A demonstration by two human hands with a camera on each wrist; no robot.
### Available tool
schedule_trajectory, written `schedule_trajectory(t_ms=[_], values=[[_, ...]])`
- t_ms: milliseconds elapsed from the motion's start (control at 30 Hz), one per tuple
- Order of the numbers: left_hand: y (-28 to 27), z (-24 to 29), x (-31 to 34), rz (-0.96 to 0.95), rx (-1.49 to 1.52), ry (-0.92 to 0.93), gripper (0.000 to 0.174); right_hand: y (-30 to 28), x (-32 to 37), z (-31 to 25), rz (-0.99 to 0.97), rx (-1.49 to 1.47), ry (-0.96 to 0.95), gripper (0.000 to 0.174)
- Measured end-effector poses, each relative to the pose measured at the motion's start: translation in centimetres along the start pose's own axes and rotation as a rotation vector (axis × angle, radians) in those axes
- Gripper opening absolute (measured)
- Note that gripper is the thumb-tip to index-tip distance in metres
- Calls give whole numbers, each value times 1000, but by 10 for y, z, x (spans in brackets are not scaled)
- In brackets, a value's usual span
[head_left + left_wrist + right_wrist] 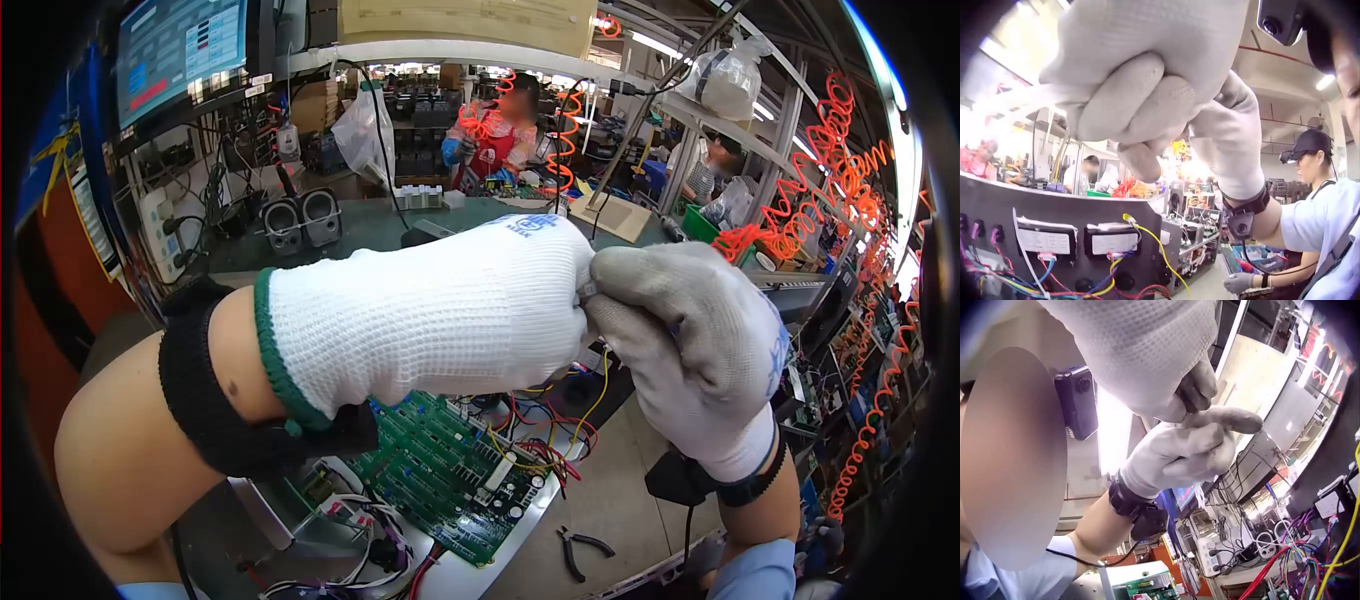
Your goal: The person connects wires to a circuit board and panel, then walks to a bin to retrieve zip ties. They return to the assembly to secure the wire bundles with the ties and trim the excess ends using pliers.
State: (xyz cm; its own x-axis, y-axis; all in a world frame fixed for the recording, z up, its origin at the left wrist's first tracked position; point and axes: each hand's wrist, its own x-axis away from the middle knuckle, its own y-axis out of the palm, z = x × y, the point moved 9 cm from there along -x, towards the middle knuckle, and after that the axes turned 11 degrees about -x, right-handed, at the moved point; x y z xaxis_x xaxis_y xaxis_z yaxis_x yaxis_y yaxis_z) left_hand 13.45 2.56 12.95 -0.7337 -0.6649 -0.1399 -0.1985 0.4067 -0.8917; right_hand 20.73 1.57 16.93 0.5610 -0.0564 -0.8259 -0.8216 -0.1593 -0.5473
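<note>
My left hand (520, 290), in a white knit glove with a green cuff, is raised with its fingers curled. My right hand (700, 330), gloved with a grey-coated palm, meets it at the fingertips. Right thumb and forefinger pinch a small pale piece (587, 289) where the hands meet; I cannot tell whether the left fingers grip it too. In the left wrist view, curled fingers (1147, 103) hide the contact. Below both hands lies a green circuit board (440, 470) in an opened unit, with coloured wires (560, 440) along its right side.
Pliers (582, 552) lie on the bench right of the board. A dark panel with labelled black modules (1113, 240) and a yellow wire (1163, 250) stands below the hands. Small speakers (300, 220) and a monitor (180, 60) are at left. Another person (490, 140) works across the bench.
</note>
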Motion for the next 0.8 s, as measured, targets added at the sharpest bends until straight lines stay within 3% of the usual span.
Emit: schedule_trajectory(t_ms=[100, 133, 200, 233, 267, 300, 367, 433, 467, 500, 533, 633, 667, 700, 767, 800], values=[[1, 7, 5, 22, 162, 28, 9, 7, -6, -8, -174, 142, 19, 16], [0, 11, 4, 30, 167, 26, 9, 5, -3, -7, -123, 80, -18, 16], [22, -13, 13, -64, 905, -423, 10, -1, 5, -1, -53, 96, -69, 17], [19, -16, 17, -55, 910, -425, 10, -11, 8, -3, 28, 109, -122, 19], [16, -31, 25, -33, 830, -515, 12, -25, 11, 7, 125, -20, -5, 19], [13, -48, 37, -10, 747, -609, 14, -34, 21, 28, 284, -301, 380, 17], [3, -73, 57, 31, 568, -794, 18, -42, 31, 40, 217, -341, 604, 14], [4, -73, 55, 97, 597, -784, 20, -26, 28, 32, 79, -299, 535, 13], [-5, -54, 36, 177, 468, -453, 20, -20, 26, 27, 21, -232, 401, 13], [-17, -26, 25, 253, 331, -126, 21, -16, 26, 22, 86, -282, 274, 12], [-18, -26, 26, 253, 328, -128, 21, -17, 26, 19, 79, -228, 248, 12], [-16, -55, 47, 139, 681, -642, 25, -21, 26, 19, 30, -201, 166, 14], [-17, -48, 54, 11, 747, -796, 26, -20, 28, 17, -15, -221, 117, 15], [-40, -20, 29, 91, 434, -353, 30, -19, 30, 20, -8, -229, 112, 15], [-6, -17, 41, -53, 852, -696, 31, -18, 33, 13, -24, -258, 1, 16], [-1, -4, 37, -111, 918, -675, 31, -18, 35, 12, -3, -240, 24, 16]])
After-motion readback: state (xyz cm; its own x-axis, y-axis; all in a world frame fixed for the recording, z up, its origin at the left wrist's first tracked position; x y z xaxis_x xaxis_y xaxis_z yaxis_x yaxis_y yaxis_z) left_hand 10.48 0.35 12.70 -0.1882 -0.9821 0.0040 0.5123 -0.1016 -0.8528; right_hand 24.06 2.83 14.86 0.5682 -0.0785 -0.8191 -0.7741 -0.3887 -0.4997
